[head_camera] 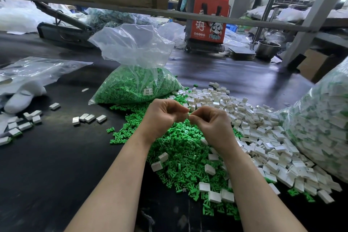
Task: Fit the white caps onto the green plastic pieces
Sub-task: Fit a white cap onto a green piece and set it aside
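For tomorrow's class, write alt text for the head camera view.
Left hand and right hand meet fingertip to fingertip, pinching a small part above a pile of green plastic pieces on a dark table. Loose white caps spread to the right; a bag of green pieces sits behind.

One head cam, wide-angle, on my head, facing forward and down, close over my left hand [162, 117] and right hand [211, 124] above the dark table [56, 156]; far room visible up top.

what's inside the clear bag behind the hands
The bag holds green pieces, packed against the plastic, with a small label on its front. Its upper part is bunched and hangs slack. Anything deeper is covered.
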A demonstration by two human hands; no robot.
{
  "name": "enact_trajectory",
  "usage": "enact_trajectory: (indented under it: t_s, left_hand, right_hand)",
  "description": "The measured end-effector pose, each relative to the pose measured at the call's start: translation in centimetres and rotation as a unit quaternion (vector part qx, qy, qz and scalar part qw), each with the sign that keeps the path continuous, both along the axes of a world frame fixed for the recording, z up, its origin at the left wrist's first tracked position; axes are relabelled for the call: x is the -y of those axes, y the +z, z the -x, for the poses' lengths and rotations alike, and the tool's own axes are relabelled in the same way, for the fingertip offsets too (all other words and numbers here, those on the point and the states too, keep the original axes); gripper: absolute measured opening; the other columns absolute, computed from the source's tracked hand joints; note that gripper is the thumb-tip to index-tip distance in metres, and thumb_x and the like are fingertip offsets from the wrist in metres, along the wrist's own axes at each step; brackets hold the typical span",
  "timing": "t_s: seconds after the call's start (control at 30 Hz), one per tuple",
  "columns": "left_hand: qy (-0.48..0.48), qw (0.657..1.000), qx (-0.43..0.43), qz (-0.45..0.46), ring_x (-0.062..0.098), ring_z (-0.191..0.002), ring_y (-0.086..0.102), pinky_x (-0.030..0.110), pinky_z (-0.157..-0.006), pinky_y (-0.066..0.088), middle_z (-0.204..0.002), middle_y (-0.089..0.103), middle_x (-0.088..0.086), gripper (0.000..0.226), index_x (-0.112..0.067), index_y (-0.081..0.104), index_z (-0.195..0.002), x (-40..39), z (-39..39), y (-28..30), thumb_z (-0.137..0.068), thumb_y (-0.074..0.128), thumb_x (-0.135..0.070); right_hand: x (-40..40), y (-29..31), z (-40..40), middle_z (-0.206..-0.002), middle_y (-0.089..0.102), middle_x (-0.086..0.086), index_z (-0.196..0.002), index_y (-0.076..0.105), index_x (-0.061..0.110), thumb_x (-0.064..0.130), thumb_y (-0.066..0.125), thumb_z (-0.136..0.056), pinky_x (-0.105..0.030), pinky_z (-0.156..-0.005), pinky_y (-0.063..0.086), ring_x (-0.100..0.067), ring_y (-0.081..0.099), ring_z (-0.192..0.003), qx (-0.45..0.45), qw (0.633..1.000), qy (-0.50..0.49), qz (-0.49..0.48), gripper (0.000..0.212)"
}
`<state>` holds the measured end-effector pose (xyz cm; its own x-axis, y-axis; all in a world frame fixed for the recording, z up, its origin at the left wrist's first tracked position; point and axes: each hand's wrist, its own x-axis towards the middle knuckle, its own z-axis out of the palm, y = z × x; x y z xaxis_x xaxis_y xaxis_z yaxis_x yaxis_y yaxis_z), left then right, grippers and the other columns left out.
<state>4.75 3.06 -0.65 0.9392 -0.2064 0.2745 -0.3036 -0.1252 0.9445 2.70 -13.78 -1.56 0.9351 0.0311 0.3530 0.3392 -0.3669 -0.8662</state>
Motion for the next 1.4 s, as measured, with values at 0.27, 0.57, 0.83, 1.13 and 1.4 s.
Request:
enact_trajectory:
  t_s: [0.27, 0.57, 0.83, 1.13, 1.4]
  left_hand:
    - [-0.006, 1.0, 0.017, 0.024, 0.009, -0.076, 0.073, 0.018, -0.071, 0.055, -0.078, 0.076, -0.004, 0.026, -0.018, 0.076, -0.082, 0.3, -0.2, -0.3, -0.079, 0.072, 0.008]
    - [-0.015, 0.998, 0.009, 0.059, 0.016, -0.082, 0.073, 0.022, -0.075, 0.056, -0.086, 0.077, -0.001, 0.018, -0.021, 0.075, -0.092, 0.4, -0.3, -0.5, -0.081, 0.075, -0.007]
    - [-0.014, 0.999, 0.026, 0.036, -0.002, -0.079, 0.067, 0.011, -0.073, 0.05, -0.085, 0.074, -0.008, 0.014, -0.021, 0.076, -0.092, 0.4, -0.1, -0.1, -0.084, 0.073, -0.01]
    - [-0.008, 0.987, -0.063, 0.15, -0.003, -0.091, 0.065, 0.007, -0.078, 0.047, -0.087, 0.069, -0.019, 0.009, -0.024, 0.078, -0.084, 2.1, 0.1, -0.3, -0.077, 0.075, -0.02]
    - [-0.043, 0.966, -0.106, 0.232, 0.015, -0.053, 0.063, 0.024, -0.059, 0.054, -0.068, 0.072, 0.006, 0.016, -0.016, 0.079, -0.077, 3.5, 0.5, -0.2, -0.082, 0.069, -0.006]
  right_hand:
    - [0.1, 0.0, 0.0, -0.071, 0.072, 0.0, -0.081, 0.074, 0.015, 0.01, 0.075, -0.083, -0.017, -0.059, 0.049, -0.006, 0.064, -0.062, 0.002, 1.0, 0.003, -0.014, 0.006]
    - [0.1, 0.0, -0.2, -0.071, 0.073, 0.0, -0.082, 0.074, 0.009, 0.014, 0.074, -0.085, -0.011, -0.059, 0.047, -0.003, 0.064, -0.062, -0.002, 0.997, 0.005, -0.082, 0.005]
    - [0.1, 0.1, -0.3, -0.073, 0.071, -0.005, -0.082, 0.072, 0.013, 0.04, 0.071, -0.079, -0.017, -0.052, 0.042, -0.006, 0.056, -0.057, -0.092, 0.971, 0.045, -0.215, 0.027]
    - [-1.0, 0.4, -0.1, -0.064, 0.054, -0.002, -0.08, 0.061, 0.012, 0.074, 0.025, -0.086, -0.027, -0.049, 0.028, -0.012, 0.042, -0.054, -0.216, 0.943, 0.149, -0.203, 0.073]
    - [-1.4, 0.6, 0.1, -0.06, 0.041, 0.001, -0.079, 0.057, 0.013, 0.061, 0.04, -0.087, -0.022, -0.048, 0.025, -0.008, 0.033, -0.052, -0.202, 0.912, 0.152, -0.323, 0.052]
